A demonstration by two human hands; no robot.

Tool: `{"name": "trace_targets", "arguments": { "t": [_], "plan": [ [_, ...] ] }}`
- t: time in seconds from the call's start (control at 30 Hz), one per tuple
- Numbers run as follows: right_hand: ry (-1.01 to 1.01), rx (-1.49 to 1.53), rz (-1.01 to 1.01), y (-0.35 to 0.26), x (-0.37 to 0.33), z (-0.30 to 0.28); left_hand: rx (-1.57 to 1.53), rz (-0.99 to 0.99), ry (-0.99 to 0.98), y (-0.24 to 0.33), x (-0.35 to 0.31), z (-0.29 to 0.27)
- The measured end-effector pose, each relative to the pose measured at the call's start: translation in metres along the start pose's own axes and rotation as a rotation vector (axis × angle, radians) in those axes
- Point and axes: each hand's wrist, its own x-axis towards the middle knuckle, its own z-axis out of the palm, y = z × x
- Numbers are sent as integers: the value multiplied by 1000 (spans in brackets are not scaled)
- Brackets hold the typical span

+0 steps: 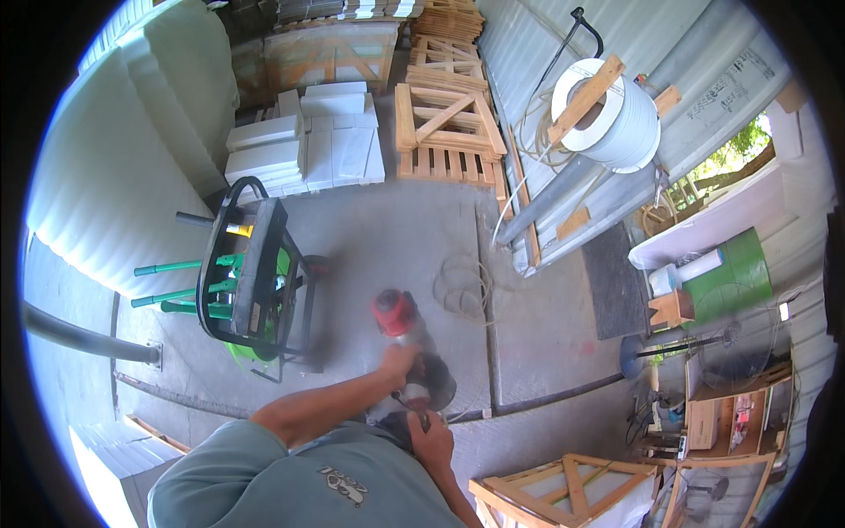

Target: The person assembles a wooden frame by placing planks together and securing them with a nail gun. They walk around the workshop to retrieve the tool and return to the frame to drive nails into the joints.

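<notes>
From the head view, a blurred red-and-black tool (426, 377) is seen over the floor (378, 233); its middle is gripped by the left hand (401, 361), its near end by the right hand (430, 433), fingers curled closed around it.

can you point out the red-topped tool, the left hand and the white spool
red-topped tool (396, 319): head view, on its red top
left hand (401, 360): head view, on the middle of the hand
white spool (630, 125): head view, on its wound side
</notes>
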Motion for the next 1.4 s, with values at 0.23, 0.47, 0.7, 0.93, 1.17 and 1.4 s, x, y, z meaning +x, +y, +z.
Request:
{"name": "trace_targets", "arguments": {
  "t": [0.23,0.47,0.7,0.93,1.17,1.4],
  "plan": [
    [-27,-68,13,13,44,-15,40,-26,49,6,29,36],
    [-18,-10,9,40,106,-37,96,10,39,16,71,87],
    [-1,72,-92,32,180,-76,-30,42,107,58,107,135],
    [-144,-159,-119,-3,290,-61,-24,35,157,125,192,139],
    [-132,-84,-38,-102,406,-28,-3,16,189,248,289,136],
    [-123,-127,-121,-187,501,-38,-70,77,106,352,342,148]
  ]
}}
